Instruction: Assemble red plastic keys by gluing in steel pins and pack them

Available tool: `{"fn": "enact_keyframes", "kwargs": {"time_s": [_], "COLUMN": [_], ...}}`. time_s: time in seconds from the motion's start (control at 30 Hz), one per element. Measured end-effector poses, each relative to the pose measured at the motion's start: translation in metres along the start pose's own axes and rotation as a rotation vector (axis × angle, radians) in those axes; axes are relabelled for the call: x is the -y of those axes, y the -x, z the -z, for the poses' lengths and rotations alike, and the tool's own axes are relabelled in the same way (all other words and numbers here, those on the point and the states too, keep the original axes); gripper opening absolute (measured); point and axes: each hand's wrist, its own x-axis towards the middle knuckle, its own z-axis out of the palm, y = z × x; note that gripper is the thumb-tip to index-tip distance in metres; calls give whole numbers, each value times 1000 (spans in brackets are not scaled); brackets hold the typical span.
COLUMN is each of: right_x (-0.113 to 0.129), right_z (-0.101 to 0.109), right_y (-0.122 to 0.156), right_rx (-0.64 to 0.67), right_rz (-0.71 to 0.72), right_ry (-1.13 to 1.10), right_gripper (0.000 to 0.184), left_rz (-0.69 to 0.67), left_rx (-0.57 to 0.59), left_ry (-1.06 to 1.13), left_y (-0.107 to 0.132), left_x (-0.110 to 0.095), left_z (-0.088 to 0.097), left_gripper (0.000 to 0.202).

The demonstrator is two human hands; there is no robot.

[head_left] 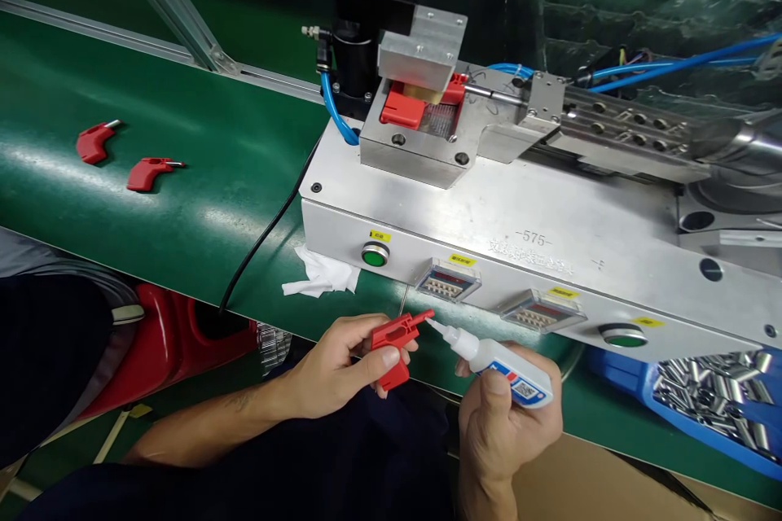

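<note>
In my left hand (pixel 348 366) is a red plastic part (pixel 391 338), held between thumb and fingers with its thin peg pointing right. My right hand (pixel 510 423) grips a small white glue bottle (pixel 513 370) with a blue label, tilted so its narrow nozzle meets or nearly meets the peg's end. Both hands are in front of a metal press fixture (pixel 415 151). Another red part (pixel 403 108) sits in that fixture under a metal block, with a rod at its right side.
Two red parts with metal pins, one upper (pixel 93 143) and one lower (pixel 150 174), lie on the green table (pixel 201 203). A blue bin (pixel 635 383) of metal sleeves is at right. White tissue (pixel 323 271) lies by the machine base; a red stool (pixel 155 350) stands left.
</note>
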Motion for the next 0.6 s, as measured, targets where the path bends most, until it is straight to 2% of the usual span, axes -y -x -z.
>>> {"fn": "enact_keyframes", "kwargs": {"time_s": [0.13, 0.6], "right_x": [1, -4], "right_z": [-2, 0], "right_y": [-1, 3], "right_rx": [-33, -3], "right_rz": [5, -22], "right_ry": [-32, -28], "right_gripper": [23, 23], "left_rz": [5, 9], "left_rx": [-11, -1], "left_ry": [14, -2], "left_y": [0, 0], "left_x": [0, 2], "left_z": [0, 0], "left_gripper": [23, 23]}}
